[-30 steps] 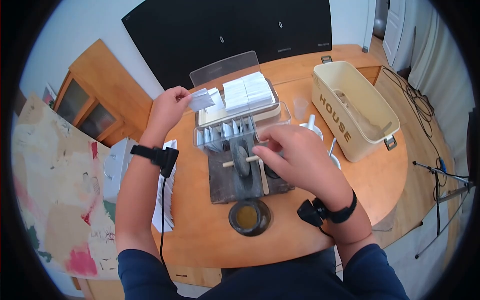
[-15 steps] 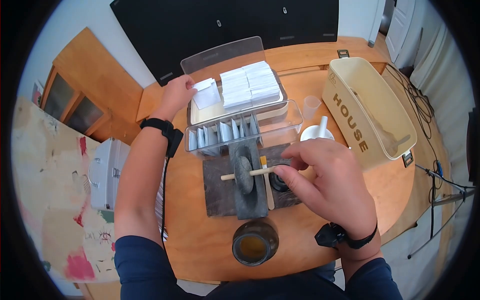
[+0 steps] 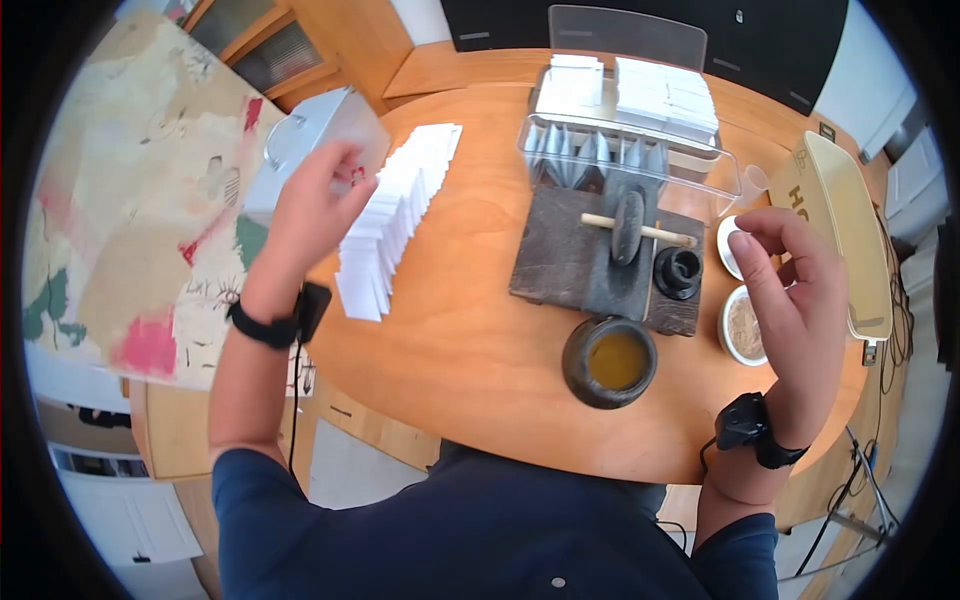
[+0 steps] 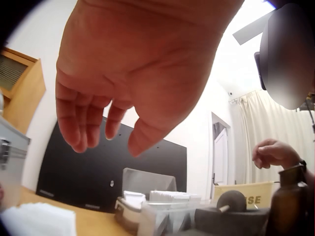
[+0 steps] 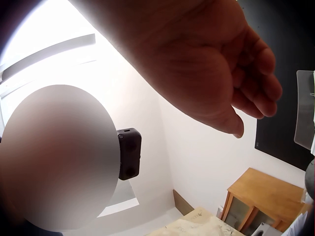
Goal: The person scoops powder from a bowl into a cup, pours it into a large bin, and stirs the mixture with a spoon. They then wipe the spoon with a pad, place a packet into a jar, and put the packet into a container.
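My left hand (image 3: pixel 325 205) hovers empty, fingers loosely bent, beside a long row of overlapping white paper packets (image 3: pixel 395 220). It partly covers a silver case (image 3: pixel 290 130) in the head view. In the left wrist view, the same hand (image 4: pixel 133 69) hangs with its fingers down and nothing between them. My right hand (image 3: pixel 795 295) is raised at the right, above a white bowl of pale powder (image 3: pixel 743 325), its fingers loosely curled and holding nothing. Left of it, a grinding wheel (image 3: pixel 628 228) on a wooden rod (image 3: pixel 660 235) sits in a dark trough (image 3: pixel 615 285).
A tray behind holds stacked white packets (image 3: pixel 665 95) and a smaller pile (image 3: pixel 573 82). Before it stands a clear bin of upright packets (image 3: pixel 565 155). A dark jar of yellowish contents (image 3: pixel 612 362), an open black pot (image 3: pixel 678 270) and a cream bin (image 3: pixel 850 230) stand around.
My left hand laid a white packet on the tray's left pile, let go, and came back left to the packet row. My right hand moved right, away from the rod. The head view turned left.
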A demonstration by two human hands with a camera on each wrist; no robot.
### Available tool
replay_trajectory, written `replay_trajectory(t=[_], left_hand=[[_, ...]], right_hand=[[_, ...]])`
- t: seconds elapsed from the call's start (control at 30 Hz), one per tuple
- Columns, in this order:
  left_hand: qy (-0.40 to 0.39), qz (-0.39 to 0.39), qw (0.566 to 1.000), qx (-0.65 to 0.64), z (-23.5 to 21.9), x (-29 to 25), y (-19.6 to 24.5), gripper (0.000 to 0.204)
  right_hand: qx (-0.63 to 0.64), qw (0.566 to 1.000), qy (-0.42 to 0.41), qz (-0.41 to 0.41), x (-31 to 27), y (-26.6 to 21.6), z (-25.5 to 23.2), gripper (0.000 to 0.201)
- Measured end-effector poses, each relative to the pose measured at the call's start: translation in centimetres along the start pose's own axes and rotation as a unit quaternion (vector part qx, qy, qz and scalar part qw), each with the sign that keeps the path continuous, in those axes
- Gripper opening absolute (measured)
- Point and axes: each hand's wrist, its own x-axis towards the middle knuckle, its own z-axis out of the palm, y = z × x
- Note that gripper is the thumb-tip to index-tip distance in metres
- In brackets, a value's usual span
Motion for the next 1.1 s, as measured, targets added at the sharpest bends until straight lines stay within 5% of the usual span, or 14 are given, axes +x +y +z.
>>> replay_trajectory(t=[0.2,0.4,0.67,0.83,0.9,0.97,1.03,1.1], left_hand=[[0.019,-0.161,0.983,0.085,3.3,-13.3,-5.0,0.078],[0.026,-0.178,0.983,0.041,5.9,-14.3,-4.4,0.099],[0.015,-0.224,0.974,0.0,6.1,-15.0,-5.1,0.096],[0.025,-0.231,0.966,-0.111,1.2,-14.0,0.7,0.084],[-0.02,-0.114,0.863,-0.491,0.7,-12.5,2.7,0.074],[-0.071,-0.05,0.822,-0.563,0.5,-10.4,5.6,0.064],[-0.12,-0.014,0.696,-0.708,1.6,-8.1,8.7,0.061],[-0.169,0.036,0.665,-0.726,2.9,-5.3,11.1,0.061]], right_hand=[[0.002,0.999,-0.021,-0.031,-0.7,-1.1,0.5,0.016],[0.001,0.998,-0.045,-0.046,-1.5,-1.9,0.9,0.017],[-0.021,0.998,-0.031,-0.046,-1.8,-2.6,0.5,0.017],[-0.017,0.998,-0.016,-0.056,-2.0,-2.6,0.7,0.016],[0.002,0.996,-0.007,-0.085,-2.0,-2.3,1.2,0.016],[-0.008,0.996,0.001,-0.09,-2.0,-2.8,1.5,0.016],[-0.017,0.993,0.009,-0.118,-2.0,-2.8,1.9,0.016],[-0.046,0.988,0.0,-0.145,-1.6,-2.9,1.6,0.018]])
